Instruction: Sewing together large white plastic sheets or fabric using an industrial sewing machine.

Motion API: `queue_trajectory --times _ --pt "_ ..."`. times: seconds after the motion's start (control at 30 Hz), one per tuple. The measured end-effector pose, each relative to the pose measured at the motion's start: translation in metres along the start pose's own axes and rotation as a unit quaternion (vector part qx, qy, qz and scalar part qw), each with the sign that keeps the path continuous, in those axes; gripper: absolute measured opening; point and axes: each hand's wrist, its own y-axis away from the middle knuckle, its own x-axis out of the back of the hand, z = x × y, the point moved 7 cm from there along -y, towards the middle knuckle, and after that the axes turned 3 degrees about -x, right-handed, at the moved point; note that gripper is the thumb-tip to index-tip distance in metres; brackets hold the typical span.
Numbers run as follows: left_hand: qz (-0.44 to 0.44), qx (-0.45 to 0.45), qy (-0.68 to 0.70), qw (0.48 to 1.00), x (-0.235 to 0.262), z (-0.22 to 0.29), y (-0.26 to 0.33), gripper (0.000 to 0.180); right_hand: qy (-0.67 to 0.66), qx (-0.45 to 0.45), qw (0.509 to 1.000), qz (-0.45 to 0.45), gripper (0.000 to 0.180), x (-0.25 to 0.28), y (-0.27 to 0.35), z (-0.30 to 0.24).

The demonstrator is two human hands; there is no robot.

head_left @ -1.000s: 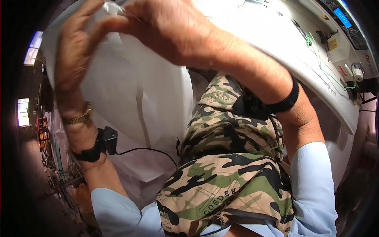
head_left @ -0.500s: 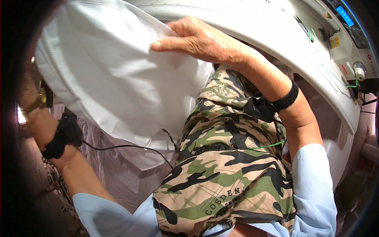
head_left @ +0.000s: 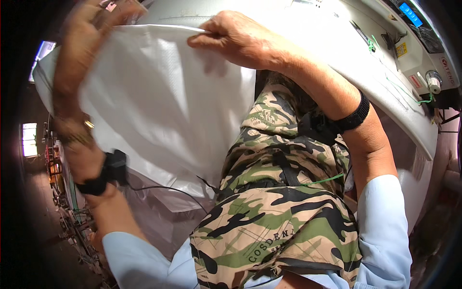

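Workshop table point(head_left: 337, 43) — white sack point(head_left: 163, 101) beneath right hand point(head_left: 240, 38)

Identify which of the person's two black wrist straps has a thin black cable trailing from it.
The black strap on the left wrist; the right wrist's strap shows no cable.

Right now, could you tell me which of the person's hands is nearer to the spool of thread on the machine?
The right hand. It pinches the top edge of the white sheet, with the spool farther to its right. The left hand, blurred, grips the sheet's far left side.
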Motion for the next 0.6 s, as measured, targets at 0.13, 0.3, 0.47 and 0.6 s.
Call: queue_trajectory --times 0.13,0.3,0.47,0.6 --pt "-0.049 -0.071 -0.120 0.989 -0.064 0.058 0.011 0.033 -0.015 -0.017 1.000 0.016 0.043 0.012 -0.005 -0.013" --pt "-0.098 -0.058 0.035 0.993 -0.042 0.058 0.015 0.019 -0.046 0.102 0.994 0.012 0.061 0.011 0.006 0.000" --pt "-0.108 -0.116 -0.080 0.984 0.006 0.079 0.035 0.022 -0.226 -0.023 0.973 -0.045 0.044 0.002 0.033 0.058" --pt "-0.104 -0.100 -0.128 0.981 0.029 0.081 0.051 0.029 -0.179 0.024 0.980 -0.085 0.044 -0.002 0.051 0.059"
